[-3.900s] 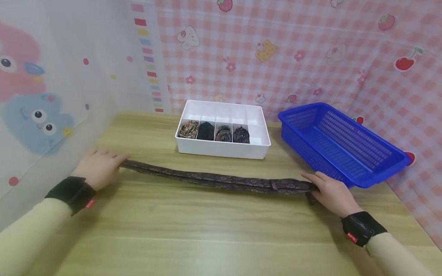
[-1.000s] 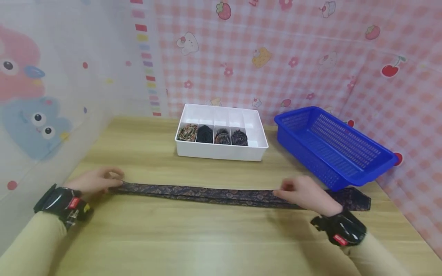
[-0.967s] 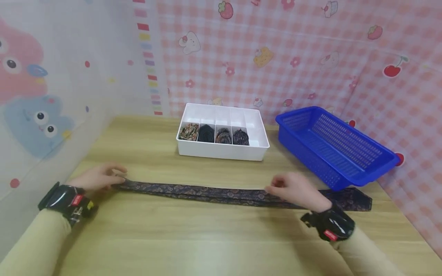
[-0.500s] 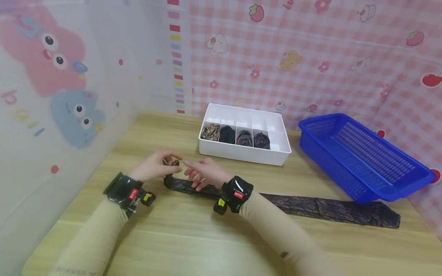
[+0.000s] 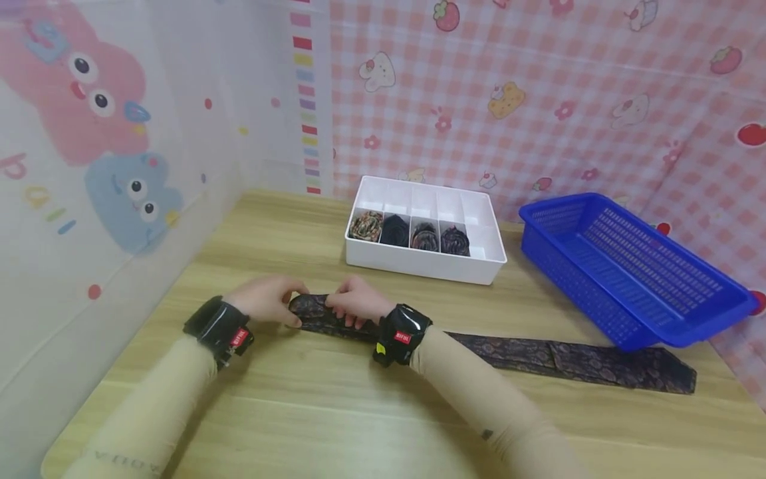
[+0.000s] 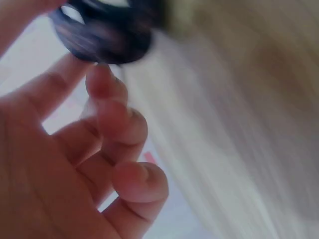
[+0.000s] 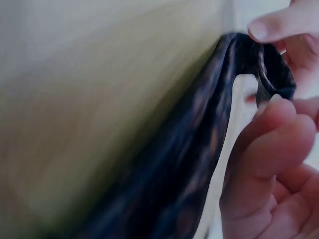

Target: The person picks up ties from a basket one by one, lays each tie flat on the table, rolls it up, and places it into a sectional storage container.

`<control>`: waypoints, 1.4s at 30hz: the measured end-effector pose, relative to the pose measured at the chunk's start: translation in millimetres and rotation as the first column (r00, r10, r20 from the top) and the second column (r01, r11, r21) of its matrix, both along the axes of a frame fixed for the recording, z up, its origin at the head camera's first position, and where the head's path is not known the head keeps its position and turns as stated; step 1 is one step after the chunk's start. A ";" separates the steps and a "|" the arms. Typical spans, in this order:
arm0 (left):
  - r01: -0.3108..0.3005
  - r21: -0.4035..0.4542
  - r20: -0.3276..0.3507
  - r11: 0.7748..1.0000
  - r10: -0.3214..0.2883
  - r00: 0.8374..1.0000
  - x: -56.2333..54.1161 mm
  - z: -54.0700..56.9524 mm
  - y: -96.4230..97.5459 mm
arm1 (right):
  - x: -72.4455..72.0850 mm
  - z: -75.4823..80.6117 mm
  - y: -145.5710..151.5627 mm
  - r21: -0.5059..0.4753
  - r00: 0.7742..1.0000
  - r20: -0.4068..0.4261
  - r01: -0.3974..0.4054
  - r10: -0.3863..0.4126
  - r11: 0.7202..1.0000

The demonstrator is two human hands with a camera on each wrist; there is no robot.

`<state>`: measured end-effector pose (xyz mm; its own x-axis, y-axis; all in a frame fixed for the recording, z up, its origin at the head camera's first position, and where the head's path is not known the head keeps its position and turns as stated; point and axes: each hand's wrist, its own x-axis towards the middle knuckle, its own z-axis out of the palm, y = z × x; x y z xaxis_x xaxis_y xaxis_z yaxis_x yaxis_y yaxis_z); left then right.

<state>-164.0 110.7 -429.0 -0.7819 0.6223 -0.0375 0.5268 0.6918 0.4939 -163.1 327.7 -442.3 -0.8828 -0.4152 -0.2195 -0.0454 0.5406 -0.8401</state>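
A dark paisley necktie lies lengthwise across the wooden table, its wide pointed end at the right. Its narrow end is bent back over itself in a loop at the left. My left hand holds that bend between thumb and fingers; in the left wrist view the looped necktie sits at the thumb and index finger. My right hand pinches the turned-back end just to the right. In the right wrist view, the necktie runs down from the bend, with the left thumb on it.
Behind the hands stands a white divided box with several rolled neckties, including a multicoloured roll and a black roll. A blue plastic basket is at the right, close to the necktie's wide end. Printed curtains hang behind and at both sides.
Earlier my hands held the necktie stretched out, then it lay flat. My right hand has come left beside my left hand, and the narrow end, lifted half a second ago, is now folded back.
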 end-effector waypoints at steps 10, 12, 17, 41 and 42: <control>-0.020 -0.098 0.010 0.995 0.021 1.000 -3.5 -14.1 -8.4 | 5.5 -3.6 -3.8 0.444 0.947 -0.275 -0.030 0.168 0.896; -0.016 -0.084 0.003 0.996 0.016 1.000 -4.0 -14.8 -8.5 | 7.2 -2.1 -6.7 0.501 0.915 -0.345 -0.008 0.209 0.866; -0.013 -0.044 0.013 0.999 0.013 1.000 -2.6 -13.5 -13.0 | 13.1 1.6 -16.5 0.629 0.761 -0.489 -0.031 0.426 0.777; 0.185 -0.017 -0.129 0.983 -0.185 0.974 1.8 -6.4 52.7 | 7.4 -6.1 33.3 -0.072 0.967 0.254 -0.018 0.035 0.997; 0.186 -0.038 -0.138 0.982 -0.190 0.972 1.7 -7.9 53.1 | 8.6 -6.1 35.4 -0.050 0.973 0.226 -0.031 0.041 0.998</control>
